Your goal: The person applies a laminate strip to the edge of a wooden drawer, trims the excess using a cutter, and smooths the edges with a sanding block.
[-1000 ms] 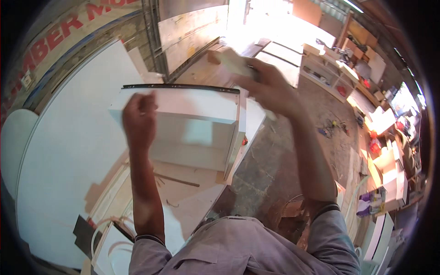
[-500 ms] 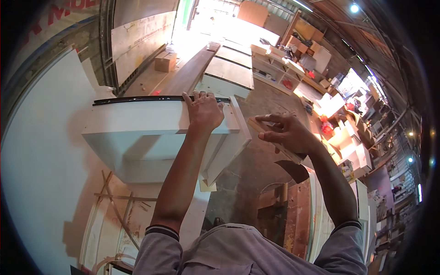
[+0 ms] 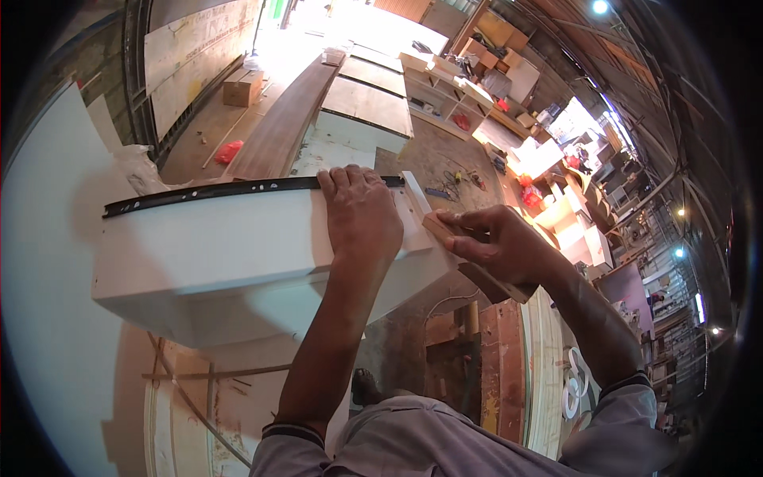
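A white drawer lies on its side in front of me, a black metal slide rail running along its far upper edge. My left hand grips this edge, its fingers curled over the rail near the drawer's right end. In my right hand is a brown wooden block, pinched between thumb and fingers. A dark strip, like sandpaper, hangs under the block. The block's tip is at the edge of the white front panel; whether they touch, I cannot tell.
A large white board stands at the left. Beyond the drawer are a long brown plank and several cabinet panels. Tools lie on the floor. A cardboard box sits farther back, and white rolls lie at the lower right.
My right hand has brought the block left, up to the front panel's edge. The drawer looks nearer and more tilted, with its inside less visible. My left hand keeps its hold.
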The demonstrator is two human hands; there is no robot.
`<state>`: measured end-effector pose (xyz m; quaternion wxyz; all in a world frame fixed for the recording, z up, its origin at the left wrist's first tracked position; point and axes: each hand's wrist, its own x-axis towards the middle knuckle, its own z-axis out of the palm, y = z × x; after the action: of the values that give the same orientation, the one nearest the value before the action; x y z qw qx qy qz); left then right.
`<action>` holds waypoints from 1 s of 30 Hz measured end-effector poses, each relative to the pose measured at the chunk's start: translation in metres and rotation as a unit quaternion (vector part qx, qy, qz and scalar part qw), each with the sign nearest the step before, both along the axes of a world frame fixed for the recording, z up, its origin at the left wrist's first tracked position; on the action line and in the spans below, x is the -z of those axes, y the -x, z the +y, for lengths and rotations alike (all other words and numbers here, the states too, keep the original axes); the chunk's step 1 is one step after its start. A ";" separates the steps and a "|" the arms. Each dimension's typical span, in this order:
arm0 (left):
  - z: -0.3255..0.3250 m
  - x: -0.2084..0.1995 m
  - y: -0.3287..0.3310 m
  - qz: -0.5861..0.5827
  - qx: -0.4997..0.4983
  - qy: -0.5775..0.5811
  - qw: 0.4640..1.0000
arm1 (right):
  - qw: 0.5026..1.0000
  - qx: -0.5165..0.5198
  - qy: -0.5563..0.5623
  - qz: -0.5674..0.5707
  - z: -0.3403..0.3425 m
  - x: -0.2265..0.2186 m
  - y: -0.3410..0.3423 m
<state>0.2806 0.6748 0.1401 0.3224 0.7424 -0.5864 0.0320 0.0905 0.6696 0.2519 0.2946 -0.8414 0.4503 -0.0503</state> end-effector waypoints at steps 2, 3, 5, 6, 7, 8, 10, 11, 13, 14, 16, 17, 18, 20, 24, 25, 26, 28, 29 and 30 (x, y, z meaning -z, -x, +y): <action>-0.005 0.005 0.003 -0.007 -0.003 -0.008 1.000 | 1.000 0.003 0.002 -0.004 -0.015 0.007 -0.007; -0.004 0.005 0.002 -0.005 -0.002 -0.007 1.000 | 1.000 -0.003 0.007 -0.013 -0.021 0.008 -0.012; -0.003 0.006 0.001 -0.002 -0.009 0.007 1.000 | 1.000 -0.005 0.015 -0.018 -0.038 0.014 -0.021; -0.003 0.007 0.001 0.001 -0.009 0.007 1.000 | 0.999 -0.008 0.023 -0.024 -0.045 0.016 -0.025; -0.003 0.008 0.002 -0.023 -0.017 0.009 1.000 | 0.999 -0.008 0.022 -0.021 -0.051 0.016 -0.030; -0.002 0.009 0.002 -0.047 -0.025 0.011 0.999 | 0.999 -0.013 0.028 -0.015 -0.056 0.016 -0.034; -0.001 0.007 0.003 -0.038 -0.020 0.009 0.999 | 0.999 -0.020 0.034 -0.010 -0.068 0.017 -0.039; -0.001 0.006 0.004 -0.029 -0.013 0.007 0.999 | 0.999 -0.024 0.041 -0.023 -0.074 0.020 -0.040; -0.003 0.008 0.004 -0.017 -0.014 0.018 1.000 | 0.998 -0.032 0.048 -0.039 -0.084 0.027 -0.042; -0.003 0.008 0.004 -0.003 -0.011 0.029 1.000 | 0.997 -0.029 0.052 -0.049 -0.088 0.031 -0.041; -0.002 0.006 0.003 0.005 -0.007 0.032 0.999 | 0.996 -0.021 0.059 -0.062 -0.094 0.031 -0.038; -0.002 0.005 0.002 0.016 -0.004 0.033 0.999 | 0.996 -0.030 0.058 -0.056 -0.097 0.029 -0.039; -0.001 0.005 0.000 0.015 -0.001 0.030 0.999 | 0.997 -0.040 0.053 -0.048 -0.097 0.030 -0.039; 0.002 0.002 -0.004 0.025 0.015 0.027 0.999 | 0.997 -0.041 0.057 -0.040 -0.092 0.026 -0.036; 0.006 0.007 0.001 0.043 0.008 0.073 0.996 | 0.994 -0.045 0.083 -0.054 -0.079 0.029 -0.032; 0.007 0.010 0.003 0.047 0.007 0.067 0.997 | 0.995 -0.045 0.077 -0.051 -0.066 0.026 -0.033; 0.006 0.011 0.005 0.040 0.007 0.079 0.996 | 0.995 -0.034 0.094 -0.017 -0.049 0.020 -0.033; 0.004 0.011 0.004 0.035 0.003 0.091 0.995 | 0.993 -0.027 0.111 0.019 -0.036 0.020 -0.021; 0.002 0.010 0.005 0.035 0.006 0.068 0.997 | 0.998 -0.023 0.054 -0.019 -0.032 0.022 -0.006; -0.001 0.006 0.006 0.032 0.014 0.050 0.998 | 0.998 -0.014 0.003 -0.061 -0.027 0.020 0.005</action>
<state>0.2749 0.6742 0.1336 0.3777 0.7178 -0.5840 0.0328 0.0856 0.6429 0.2316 0.3196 -0.8437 0.4199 -0.0989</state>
